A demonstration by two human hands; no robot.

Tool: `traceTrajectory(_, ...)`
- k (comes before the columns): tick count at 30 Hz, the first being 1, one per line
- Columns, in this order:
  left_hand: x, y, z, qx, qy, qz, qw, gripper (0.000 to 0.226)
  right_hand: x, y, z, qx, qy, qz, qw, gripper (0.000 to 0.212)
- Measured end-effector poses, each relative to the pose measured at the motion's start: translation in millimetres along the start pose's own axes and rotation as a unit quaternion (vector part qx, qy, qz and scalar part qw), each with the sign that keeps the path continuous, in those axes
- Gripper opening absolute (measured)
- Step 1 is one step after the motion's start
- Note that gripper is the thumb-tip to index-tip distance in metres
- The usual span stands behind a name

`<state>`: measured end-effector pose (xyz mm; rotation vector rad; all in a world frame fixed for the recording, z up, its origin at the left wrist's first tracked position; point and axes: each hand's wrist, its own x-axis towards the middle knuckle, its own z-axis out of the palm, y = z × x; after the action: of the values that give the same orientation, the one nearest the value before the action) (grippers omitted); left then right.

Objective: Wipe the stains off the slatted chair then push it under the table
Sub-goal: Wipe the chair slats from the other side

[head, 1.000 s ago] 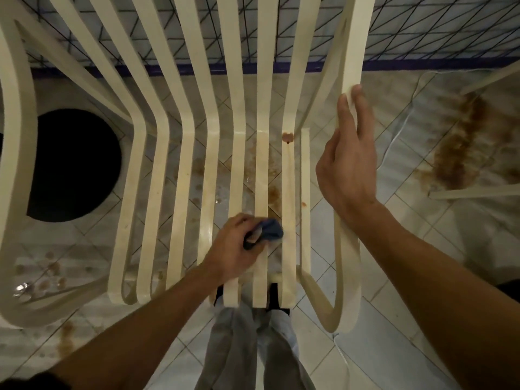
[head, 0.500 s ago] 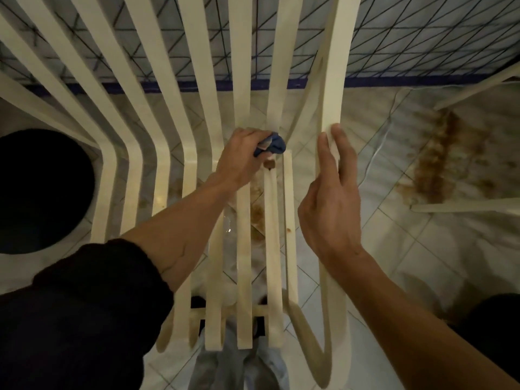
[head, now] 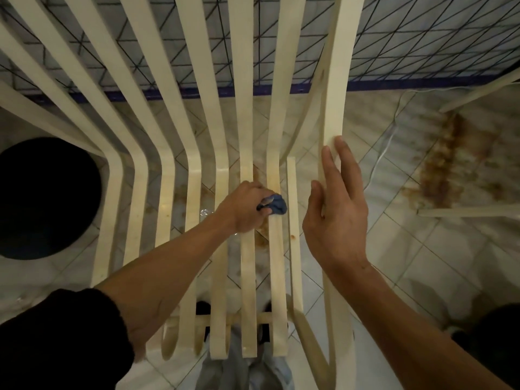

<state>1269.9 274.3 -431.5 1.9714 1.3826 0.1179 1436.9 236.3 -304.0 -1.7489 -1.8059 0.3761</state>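
- The slatted chair (head: 166,209) stands on the tiled floor (head: 394,249) right below the person, seen from above, its back slats rising toward a dark wire grid (head: 408,38).
- The left hand (head: 244,209) rests on the seat slats, fingers curled round a bunched blue cloth (head: 274,204) and pressing it onto one of the right-hand slats.
- The right hand (head: 334,220) lies flat against the chair's right side rail (head: 333,108), fingers straight and close together, holding nothing.
- A small brown stain (head: 293,237) marks the short slat just right of the cloth; faint smears show on the slats near it.
- A broad brown patch (head: 450,170) spreads over the floor well to the right, between two pale bars.
- A dark round object (head: 42,198) sits on the floor left of the chair.
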Motion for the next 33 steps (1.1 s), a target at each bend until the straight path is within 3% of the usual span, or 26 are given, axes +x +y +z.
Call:
traceTrajectory(4, 35, -9, -14, -0.002, 0.105, -0.013, 0.994, 0.011, -1, 0, -1, 0.017, 0.01, -0.011, 1.0, 0.05)
traceTrajectory(7, 56, -16, -17, -0.016, 0.137, -0.009, 0.99, 0.014, 1, 0, 0, 0.014, 0.013, -0.017, 1.0, 0.049)
traceTrajectory(12, 18, -9, 4, -0.014, 0.046, 0.013, 0.999, 0.031, 1, 0, 0, 0.0, 0.019, -0.017, 1.0, 0.046)
traceTrajectory(15, -21, -4, 20, -0.009, 0.011, 0.056, 0.998, 0.027, 0, 0, -1, 0.012, 0.016, -0.024, 1.0, 0.046)
traceTrajectory(19, -15, -4, 11, -0.007, 0.016, 0.069, 0.997, 0.012, 2, -1, -2, 0.024, 0.008, -0.028, 0.999, 0.049)
traceTrajectory(22, 15, -6, 1, 0.033, 0.053, 0.047, 0.997, 0.021, 1, 0, -2, 0.027, 0.004, -0.03, 0.999, 0.05)
traceTrajectory(27, 31, -1, -7, 0.038, 0.055, 0.022, 0.998, 0.005, 0, 1, -2, 0.041, 0.007, -0.038, 0.998, 0.054)
traceTrajectory(33, -39, 12, 17, 0.031, 0.005, 0.063, 0.998, 0.024, -1, 2, -2, 0.051, 0.008, -0.043, 0.998, 0.053)
